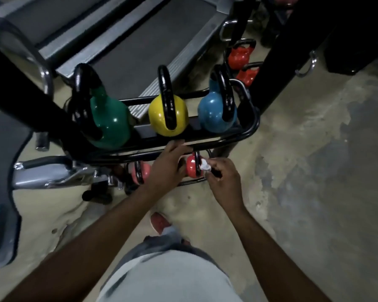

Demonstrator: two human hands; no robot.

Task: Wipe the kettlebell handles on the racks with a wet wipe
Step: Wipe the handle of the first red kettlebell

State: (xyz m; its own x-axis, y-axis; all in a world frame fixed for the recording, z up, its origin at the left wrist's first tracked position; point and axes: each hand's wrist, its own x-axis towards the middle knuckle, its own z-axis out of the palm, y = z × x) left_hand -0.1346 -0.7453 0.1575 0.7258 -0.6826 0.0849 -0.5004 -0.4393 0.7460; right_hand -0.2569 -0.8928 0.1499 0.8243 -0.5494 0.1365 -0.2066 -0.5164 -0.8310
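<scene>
A black rack (249, 131) carries a green kettlebell (109, 125), a yellow kettlebell (162, 118) and a blue kettlebell (212, 112) on its top shelf, all with black handles. On the lower shelf sit a red kettlebell (191, 166) and a pink kettlebell (143, 171). My right hand (224, 182) pinches a crumpled white wet wipe (204, 165) against the red kettlebell's black handle. My left hand (166, 164) reaches to the left side of the red kettlebell; its fingertips are hidden behind it.
Treadmill decks (127, 40) lie beyond the rack. Two more red kettlebells (240, 57) stand at the back right by a black upright post (288, 62). A machine's metal base (52, 173) sits at left. Bare concrete floor (314, 171) spreads to the right.
</scene>
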